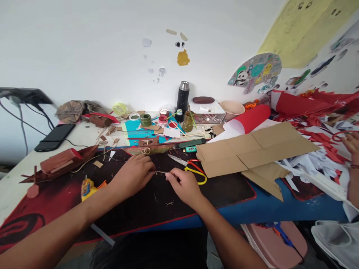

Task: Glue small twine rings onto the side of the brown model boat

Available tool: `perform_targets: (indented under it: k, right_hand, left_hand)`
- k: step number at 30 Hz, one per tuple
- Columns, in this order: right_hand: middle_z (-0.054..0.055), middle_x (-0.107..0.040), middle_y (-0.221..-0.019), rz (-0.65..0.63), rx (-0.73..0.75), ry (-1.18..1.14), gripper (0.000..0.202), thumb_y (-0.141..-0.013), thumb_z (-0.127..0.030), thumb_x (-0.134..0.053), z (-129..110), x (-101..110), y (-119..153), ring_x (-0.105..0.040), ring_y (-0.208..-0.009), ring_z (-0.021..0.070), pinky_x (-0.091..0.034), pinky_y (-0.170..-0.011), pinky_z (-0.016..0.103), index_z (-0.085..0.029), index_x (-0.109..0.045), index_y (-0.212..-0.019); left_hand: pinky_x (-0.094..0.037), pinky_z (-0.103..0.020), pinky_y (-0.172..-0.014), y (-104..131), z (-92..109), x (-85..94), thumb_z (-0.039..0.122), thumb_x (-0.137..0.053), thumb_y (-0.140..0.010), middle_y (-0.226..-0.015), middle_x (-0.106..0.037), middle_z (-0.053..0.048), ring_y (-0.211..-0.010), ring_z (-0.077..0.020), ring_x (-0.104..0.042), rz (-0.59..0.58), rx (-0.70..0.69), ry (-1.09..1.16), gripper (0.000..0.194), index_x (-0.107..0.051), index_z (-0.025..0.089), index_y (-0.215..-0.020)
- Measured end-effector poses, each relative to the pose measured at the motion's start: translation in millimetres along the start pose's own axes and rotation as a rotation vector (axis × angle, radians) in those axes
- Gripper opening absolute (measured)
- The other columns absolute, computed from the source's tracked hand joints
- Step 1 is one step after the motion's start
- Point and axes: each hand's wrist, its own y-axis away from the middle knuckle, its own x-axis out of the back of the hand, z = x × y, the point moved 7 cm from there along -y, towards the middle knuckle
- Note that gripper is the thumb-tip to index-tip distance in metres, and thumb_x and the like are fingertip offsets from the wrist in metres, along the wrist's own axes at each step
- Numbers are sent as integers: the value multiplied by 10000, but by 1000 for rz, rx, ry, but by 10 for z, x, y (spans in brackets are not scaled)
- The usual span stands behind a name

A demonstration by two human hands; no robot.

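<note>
A short piece of thin twine [160, 172] stretches between my two hands, low over the dark mat. My left hand [139, 169] is closed, its fingertips pinching one end. With thumb and forefinger, my right hand [183, 184] grips the other end. Just beyond my left hand sits a small model boat [151, 149] with a coil of cord on its side. Scissors [195, 171] with red and yellow handles lie beside my right hand, blades pointing left. Partly hidden by my left forearm is a yellow glue gun [88, 188].
A red-brown model boat [60, 162] rests at the left, near a black phone [55, 137]. Cardboard sheets [252, 147] cover the right side. Paint jars [145, 120] and a black flask [183, 97] stand at the back. Another person's hand [352, 143] holds red-handled scissors among paper scraps.
</note>
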Motion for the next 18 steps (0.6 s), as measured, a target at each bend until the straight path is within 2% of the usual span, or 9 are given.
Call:
perform_targets:
  k: [5,9,14,18]
  right_hand:
    - [-33,-571,-646,-6,4,14,390,-1100,-434,-572,-25,10,3,-543,-614,154,-306,-637,285,-227,-633,-775]
    - [-31,-582,-654,-15,7,11,378,-1102,-418,-579,-37,9,13,-555,-628,154,-312,-643,283,-224,-642,-785]
    - [-24,-606,-661,-26,10,28,385,-1110,-425,-583,-44,12,12,-552,-619,161,-308,-638,294,-231,-647,-783]
    - [-17,-628,-670,-35,10,15,383,-1114,-436,-574,-48,9,11,-565,-620,169,-317,-640,296,-236,-659,-798]
  left_hand:
    - [-546,-516,-994,-108,-117,86,241,-568,-1056,-1044,-813,-133,-1090,-363,-736,88,42,-63,277,-838,203,-1006]
    - [-573,-475,-970,-90,-141,4,159,-533,-1029,-1073,-828,-144,-1045,-339,-764,61,49,-70,305,-835,190,-1058]
    - [-599,-438,-860,-28,-138,-111,72,-517,-966,-973,-796,-160,-952,-337,-771,-4,51,-83,301,-799,175,-960]
    - [-599,-420,-789,-44,-145,-171,40,-500,-951,-963,-782,-156,-909,-335,-776,-41,64,-90,302,-771,171,-980]
